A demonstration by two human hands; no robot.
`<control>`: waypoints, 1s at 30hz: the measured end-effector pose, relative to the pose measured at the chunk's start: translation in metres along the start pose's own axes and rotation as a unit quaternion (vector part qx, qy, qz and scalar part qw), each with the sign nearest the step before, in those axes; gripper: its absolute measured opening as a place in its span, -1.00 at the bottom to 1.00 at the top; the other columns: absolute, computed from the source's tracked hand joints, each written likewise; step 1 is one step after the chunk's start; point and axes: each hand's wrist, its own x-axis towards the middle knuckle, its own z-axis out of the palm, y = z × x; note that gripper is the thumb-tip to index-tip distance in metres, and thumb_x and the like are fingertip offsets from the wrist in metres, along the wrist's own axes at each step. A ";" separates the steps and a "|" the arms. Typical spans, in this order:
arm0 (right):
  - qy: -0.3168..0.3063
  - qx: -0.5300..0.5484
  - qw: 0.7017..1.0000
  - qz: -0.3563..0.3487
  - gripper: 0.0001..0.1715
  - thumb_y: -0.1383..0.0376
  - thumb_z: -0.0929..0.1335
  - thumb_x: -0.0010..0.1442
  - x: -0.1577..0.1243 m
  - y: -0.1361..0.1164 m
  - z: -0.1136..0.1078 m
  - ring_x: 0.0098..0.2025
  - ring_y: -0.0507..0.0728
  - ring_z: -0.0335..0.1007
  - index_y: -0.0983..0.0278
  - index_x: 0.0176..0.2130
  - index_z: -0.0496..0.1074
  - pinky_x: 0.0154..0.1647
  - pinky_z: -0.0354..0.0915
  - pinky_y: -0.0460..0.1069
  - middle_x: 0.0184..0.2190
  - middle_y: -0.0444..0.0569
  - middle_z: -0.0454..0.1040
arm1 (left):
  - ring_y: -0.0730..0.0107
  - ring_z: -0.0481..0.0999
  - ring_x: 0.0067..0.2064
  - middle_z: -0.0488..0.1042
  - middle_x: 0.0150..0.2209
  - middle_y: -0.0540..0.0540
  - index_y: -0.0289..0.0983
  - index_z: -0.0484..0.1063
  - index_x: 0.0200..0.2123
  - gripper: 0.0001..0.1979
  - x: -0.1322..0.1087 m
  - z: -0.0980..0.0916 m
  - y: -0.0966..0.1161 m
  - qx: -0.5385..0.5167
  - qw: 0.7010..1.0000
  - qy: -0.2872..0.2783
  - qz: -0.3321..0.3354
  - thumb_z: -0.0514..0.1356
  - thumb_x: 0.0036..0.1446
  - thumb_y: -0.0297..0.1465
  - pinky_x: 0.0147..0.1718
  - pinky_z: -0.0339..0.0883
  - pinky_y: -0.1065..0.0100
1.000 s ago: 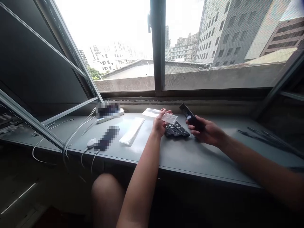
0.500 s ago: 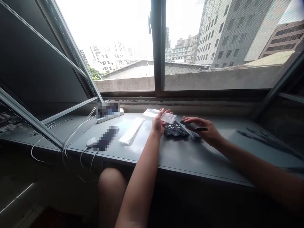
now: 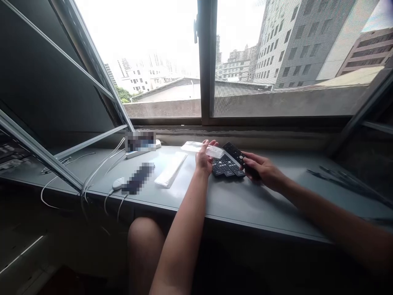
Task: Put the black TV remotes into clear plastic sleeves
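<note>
Cables (image 3: 88, 180) droop over the desk's (image 3: 276, 211) front edge, where a knee (image 3: 145, 233) could snag them. Next, a flat plastic packet (image 3: 170, 170) might slide if the forearm brushes it. The left hand (image 3: 203, 159), fingers half curled, pinches a clear bag (image 3: 215, 152); a loose hold could drop it. Overlapping remotes (image 3: 227, 168) lie beside, easily knocked if the raised, tilted remote (image 3: 235, 153), clasped by the right hand (image 3: 262, 170), dips.

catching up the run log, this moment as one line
left grip: clear plastic | right grip: black remote, buttons showing | table: more remotes
</note>
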 end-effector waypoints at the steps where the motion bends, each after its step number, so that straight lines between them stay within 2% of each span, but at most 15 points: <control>1: -0.004 -0.001 1.000 0.002 -0.23 -0.04 0.57 0.30 0.000 0.000 -0.001 -0.55 0.02 0.35 0.16 0.36 0.53 -0.69 0.16 -0.10 -0.29 -0.02 0.62 | 0.14 0.74 0.07 0.69 0.09 -0.27 -0.25 0.51 0.10 -0.63 0.000 0.000 0.001 -0.006 1.000 0.008 0.005 0.43 0.27 -0.34 -0.62 0.18 0.56; 3: -0.013 -0.007 1.000 0.008 -0.27 -0.04 0.57 0.31 0.000 0.000 -0.002 -0.57 0.01 0.34 0.20 0.33 0.56 -0.70 0.13 -0.10 -0.29 0.00 0.64 | 0.14 0.73 0.09 0.68 0.13 -0.29 -0.26 0.51 0.13 -0.58 0.001 0.000 0.001 -0.016 1.000 0.022 0.012 0.45 0.25 -0.34 -0.63 0.13 0.57; 6: -0.019 -0.013 1.000 0.019 -0.26 -0.03 0.57 0.30 0.000 0.001 -0.001 -0.58 0.03 0.39 0.22 0.32 0.53 -0.74 0.09 -0.12 -0.27 0.03 0.66 | 0.14 0.73 0.07 0.68 0.13 -0.30 -0.26 0.52 0.15 -0.52 0.001 0.001 0.000 -0.005 1.000 0.022 0.010 0.48 0.19 -0.36 -0.60 0.18 0.57; 10: -0.029 -0.021 0.999 0.023 -0.23 -0.03 0.57 0.30 -0.001 -0.001 0.001 -0.57 0.06 0.46 0.22 0.34 0.49 -0.77 0.09 -0.13 -0.23 0.07 0.69 | 0.17 0.75 -0.03 0.70 0.04 -0.24 -0.22 0.51 0.20 -0.40 -0.003 0.003 -0.005 0.040 0.999 -0.027 0.000 0.55 0.11 -0.34 -0.57 0.22 0.56; 13: -0.033 -0.028 0.999 0.032 -0.23 -0.03 0.57 0.30 -0.002 -0.003 0.001 -0.58 0.06 0.46 0.22 0.34 0.49 -0.79 0.07 -0.13 -0.22 0.09 0.70 | 0.16 0.75 -0.03 0.70 0.03 -0.24 -0.22 0.47 0.26 -0.36 -0.005 0.004 -0.007 0.083 0.994 -0.070 -0.004 0.53 0.14 -0.32 -0.56 0.22 0.55; 18: -0.040 -0.030 0.998 0.042 -0.24 -0.04 0.56 0.31 -0.001 -0.002 -0.001 -0.57 0.07 0.47 0.21 0.34 0.48 -0.78 0.07 -0.13 -0.21 0.10 0.70 | 0.11 0.74 0.01 0.70 0.04 -0.26 -0.24 0.43 0.32 -0.31 -0.009 0.006 -0.006 0.147 0.985 -0.094 0.003 0.50 0.16 -0.25 -0.42 0.40 0.46; 22: -0.058 -0.025 0.997 0.049 -0.22 -0.02 0.55 0.33 -0.001 -0.001 -0.002 -0.55 0.06 0.46 0.18 0.38 0.44 -0.74 0.08 -0.14 -0.19 0.09 0.69 | 0.11 0.73 -0.05 0.72 -0.02 -0.23 -0.21 0.49 0.29 -0.32 -0.015 0.006 -0.006 0.212 0.967 -0.144 0.006 0.52 0.14 -0.19 -0.31 0.48 0.36; 26: -0.080 -0.014 0.996 0.033 -0.06 -0.01 0.56 0.33 -0.001 -0.001 0.001 -0.53 0.05 0.45 0.10 0.51 0.26 -0.70 0.12 -0.14 -0.18 0.03 0.68 | 0.21 0.71 -0.14 0.73 -0.03 -0.21 -0.19 0.55 0.23 -0.35 -0.020 0.005 -0.008 0.258 0.946 -0.195 -0.001 0.55 0.11 -0.19 -0.34 0.43 0.38; 28: -0.088 -0.008 0.996 0.033 -0.03 0.00 0.57 0.33 0.000 -0.001 0.002 -0.49 0.07 0.49 0.08 0.53 0.22 -0.67 0.19 -0.12 -0.15 0.03 0.68 | 0.25 0.70 -0.18 0.74 -0.06 -0.19 -0.20 0.55 0.22 -0.36 -0.020 0.005 -0.010 0.256 0.946 -0.198 -0.005 0.55 0.11 -0.20 -0.33 0.43 0.39; 30: -0.091 -0.001 0.995 0.044 -0.07 0.01 0.57 0.34 0.001 0.000 0.001 -0.44 0.11 0.55 0.07 0.51 0.26 -0.63 0.26 -0.10 -0.10 0.05 0.69 | 0.26 0.71 -0.19 0.74 -0.11 -0.18 -0.21 0.54 0.21 -0.38 -0.018 0.005 -0.014 0.233 0.955 -0.181 0.002 0.55 0.12 -0.21 -0.28 0.48 0.36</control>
